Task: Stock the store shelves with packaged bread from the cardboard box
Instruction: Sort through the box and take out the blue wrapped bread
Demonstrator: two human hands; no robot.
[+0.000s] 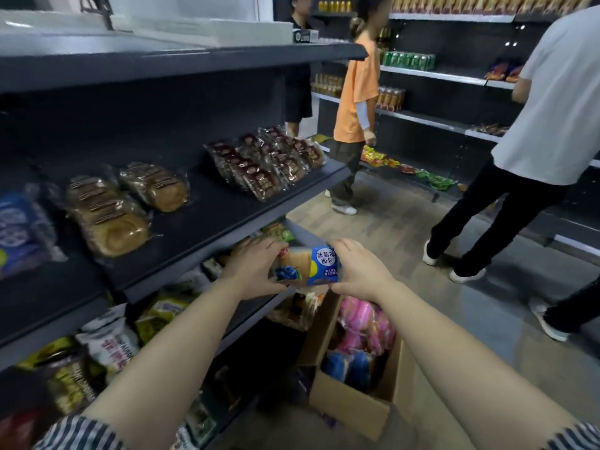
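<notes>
From the head view, we hold one blue bread pack [311, 266] between both hands. Our left hand [256, 267] grips its left end, fingers curled over the top and thumb beneath. Our right hand [357, 271] clasps the right end in the same way. The pack is in the air at the front of the lower shelf [259, 311], just under the edge of the middle shelf [207, 216] and above the open box [350, 414] on the floor. The box holds pink packs [363, 323] and blue packs [347, 365]. On the middle shelf lie brown buns [107, 216] to the left and dark packs [259, 164] to the right, well apart. In the aisle stand a person in orange [357, 89] and a person in white [552, 92], facing the far shelves.
</notes>
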